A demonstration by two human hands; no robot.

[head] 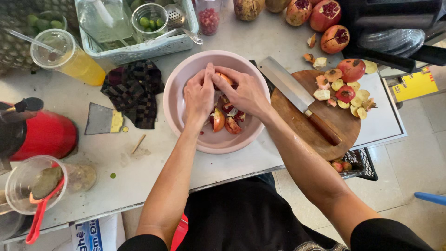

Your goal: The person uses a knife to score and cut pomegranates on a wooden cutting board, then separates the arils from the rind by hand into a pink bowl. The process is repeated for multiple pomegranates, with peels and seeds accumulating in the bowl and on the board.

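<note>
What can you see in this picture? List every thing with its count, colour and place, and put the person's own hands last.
bowl: one, pink, table centre
pomegranate pieces: several, red, inside bowl
cleaver: one, steel blade, brown handle, on board
cutting board: one, round, wooden, right of bowl
peel scraps: many, yellow and red, on board
whole pomegranates: about three, red, top right
checked cloth: one, dark, left of bowl
juice cup: one, yellow, top left
basket: one, pale, top centre
left hand: one, over bowl, fingers on a pomegranate piece
right hand: one, over bowl, on the same piece
</note>
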